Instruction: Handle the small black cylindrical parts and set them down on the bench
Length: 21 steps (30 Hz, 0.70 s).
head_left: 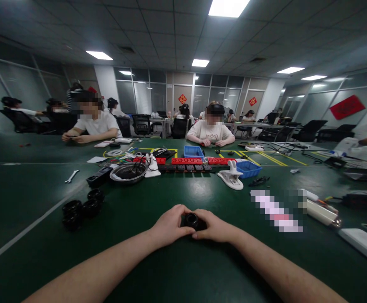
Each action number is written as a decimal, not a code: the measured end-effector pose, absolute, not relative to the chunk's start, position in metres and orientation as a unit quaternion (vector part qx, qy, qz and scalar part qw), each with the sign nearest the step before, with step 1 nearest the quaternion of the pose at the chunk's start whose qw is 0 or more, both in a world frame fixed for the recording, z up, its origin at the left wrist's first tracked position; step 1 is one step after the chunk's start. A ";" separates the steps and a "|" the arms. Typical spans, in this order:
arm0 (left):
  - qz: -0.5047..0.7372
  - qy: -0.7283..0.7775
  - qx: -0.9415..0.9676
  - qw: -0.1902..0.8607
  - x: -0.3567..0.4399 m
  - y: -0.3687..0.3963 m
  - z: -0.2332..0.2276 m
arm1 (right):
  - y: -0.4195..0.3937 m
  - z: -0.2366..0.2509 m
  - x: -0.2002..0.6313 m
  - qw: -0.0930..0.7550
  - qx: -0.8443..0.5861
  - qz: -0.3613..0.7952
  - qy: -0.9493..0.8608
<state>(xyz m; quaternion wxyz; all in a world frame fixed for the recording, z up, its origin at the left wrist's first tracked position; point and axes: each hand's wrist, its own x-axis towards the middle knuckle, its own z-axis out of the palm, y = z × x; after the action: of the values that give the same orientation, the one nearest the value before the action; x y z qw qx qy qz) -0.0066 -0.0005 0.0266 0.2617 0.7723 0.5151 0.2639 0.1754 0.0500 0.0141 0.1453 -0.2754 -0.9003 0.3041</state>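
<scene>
Near the front middle of the green table, my left hand (170,225) and my right hand (214,227) close round a small black cylindrical part (191,220). Its top shows a round opening; its lower side is partly covered by my fingers. Both thumbs lie along the near side, their tips almost meeting. To the left of my hands stand several black round parts (91,207), some apparently stacked, glossy and much like the held one in colour. Their exact kind I cannot make out.
Ahead lie red socket strips (188,161), blue bins (248,168), a white clip base (232,176) and a metal bowl (128,173). A wrench (72,176) lies left. At right are a motor-like cylinder (320,211) and a white bar (365,248). People sit across the table.
</scene>
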 end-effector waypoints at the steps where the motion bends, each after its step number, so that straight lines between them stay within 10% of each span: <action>1: 0.259 0.500 0.776 0.283 -0.008 0.000 0.027 | 0.053 0.016 0.178 0.129 -0.261 0.342 -0.893; 10: 0.266 0.464 0.760 0.369 -0.009 0.003 0.025 | 0.058 0.010 0.179 0.121 -0.292 0.417 -0.852; 21: 0.277 0.583 0.732 0.218 0.002 -0.006 0.021 | 0.037 0.004 0.161 0.152 -0.436 0.125 -0.878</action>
<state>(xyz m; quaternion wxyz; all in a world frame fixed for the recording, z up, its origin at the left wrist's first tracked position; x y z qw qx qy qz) 0.0021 -0.0056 0.0206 0.2178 0.7321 0.5832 0.2766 0.1608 0.0367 0.0044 0.1518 -0.4359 -0.8783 0.1249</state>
